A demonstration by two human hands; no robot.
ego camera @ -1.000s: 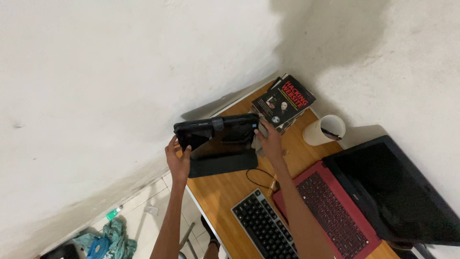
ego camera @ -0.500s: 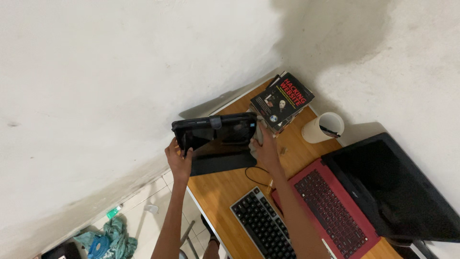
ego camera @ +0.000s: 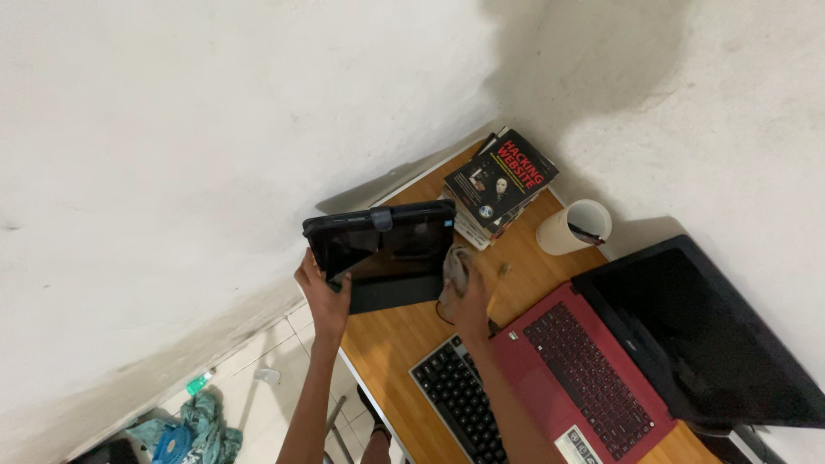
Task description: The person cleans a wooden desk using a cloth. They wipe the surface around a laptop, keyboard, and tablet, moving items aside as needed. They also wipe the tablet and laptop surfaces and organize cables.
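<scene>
tablet [ego camera: 382, 245] in left grip [ego camera: 322, 292], cloth [ego camera: 453, 271] in right grip [ego camera: 468, 296]

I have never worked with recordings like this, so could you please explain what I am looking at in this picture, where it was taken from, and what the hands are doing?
There is no machine here: the picture comes from a camera worn on a person's head, looking down at their own two bare arms. The left hand grips the left edge of a black tablet in a folding case, propped upright on a wooden desk. The right hand holds a crumpled grey cloth next to the tablet's right side. Also on the desk are a stack of books in the corner, a white cup, a red laptop with a dark screen, and a black keyboard. Pale walls rise behind, and tiled floor shows lower left.
</scene>
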